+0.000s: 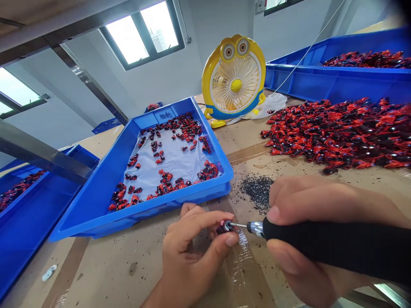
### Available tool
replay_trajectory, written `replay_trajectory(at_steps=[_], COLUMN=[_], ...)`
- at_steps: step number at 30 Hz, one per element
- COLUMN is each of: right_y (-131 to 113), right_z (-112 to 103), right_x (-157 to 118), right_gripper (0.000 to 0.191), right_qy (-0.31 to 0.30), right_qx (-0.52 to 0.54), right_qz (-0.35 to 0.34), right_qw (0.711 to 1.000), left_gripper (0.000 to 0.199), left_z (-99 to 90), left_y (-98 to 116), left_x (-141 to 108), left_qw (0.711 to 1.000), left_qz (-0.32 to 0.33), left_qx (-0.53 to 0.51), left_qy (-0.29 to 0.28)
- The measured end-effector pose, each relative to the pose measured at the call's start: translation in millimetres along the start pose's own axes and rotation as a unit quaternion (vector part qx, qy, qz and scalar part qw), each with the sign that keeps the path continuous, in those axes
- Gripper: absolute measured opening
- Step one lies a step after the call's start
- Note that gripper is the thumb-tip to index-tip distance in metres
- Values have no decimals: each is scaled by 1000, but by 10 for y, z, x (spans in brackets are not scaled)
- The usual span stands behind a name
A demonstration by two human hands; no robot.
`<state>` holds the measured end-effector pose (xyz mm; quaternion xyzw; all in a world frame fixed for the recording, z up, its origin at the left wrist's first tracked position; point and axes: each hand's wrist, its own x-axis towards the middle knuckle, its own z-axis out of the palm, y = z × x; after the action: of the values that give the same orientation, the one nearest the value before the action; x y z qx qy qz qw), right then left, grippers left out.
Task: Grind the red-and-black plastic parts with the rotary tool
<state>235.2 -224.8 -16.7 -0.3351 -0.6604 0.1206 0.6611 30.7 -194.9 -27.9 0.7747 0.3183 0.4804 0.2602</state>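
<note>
Between the thumb and index finger of my left hand point(192, 250) is a small black-and-red part point(222, 228), its round end turned to the right. My right hand point(324, 199) is closed round the thick black handle of an electric screwdriver point(311, 241). The thin bit points left and its tip meets the open end of the part; how deep it sits I cannot tell. Just beyond the screwdriver lies a heap of tiny black pieces point(257, 190), too small to make out singly. Both hands are low over the brown tabletop point(112, 265).
A blue tray point(226, 177) with scattered black-and-red parts stands beyond my left hand. A large pile of such parts point(340, 132) lies at right, before more blue trays point(308, 81). A yellow fan point(236, 85) stands behind. Another blue tray point(48, 205) and a metal post point(93, 85) are at left.
</note>
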Motion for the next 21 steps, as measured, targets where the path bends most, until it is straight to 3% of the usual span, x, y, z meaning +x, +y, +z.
replay_trajectory(at_steps=[5,14,21], right_y=[73,12,33], right_z=[-74,-42,-75], right_x=[23,171,63], right_gripper=[20,35,28], right_qy=[-32,-51,-42], right_qx=[-19,-47,-46], right_qz=[-44,-8,-11], right_qw=[998,998,998], left_gripper=[14,16,16], left_z=[2,-9,-19], left_y=[13,16,22], left_x=[8,-23,-11], left_qw=[1000,1000,999], left_qz=[-2,-14,-24], left_qx=[3,-12,-20], left_qy=[-6,-12,-16])
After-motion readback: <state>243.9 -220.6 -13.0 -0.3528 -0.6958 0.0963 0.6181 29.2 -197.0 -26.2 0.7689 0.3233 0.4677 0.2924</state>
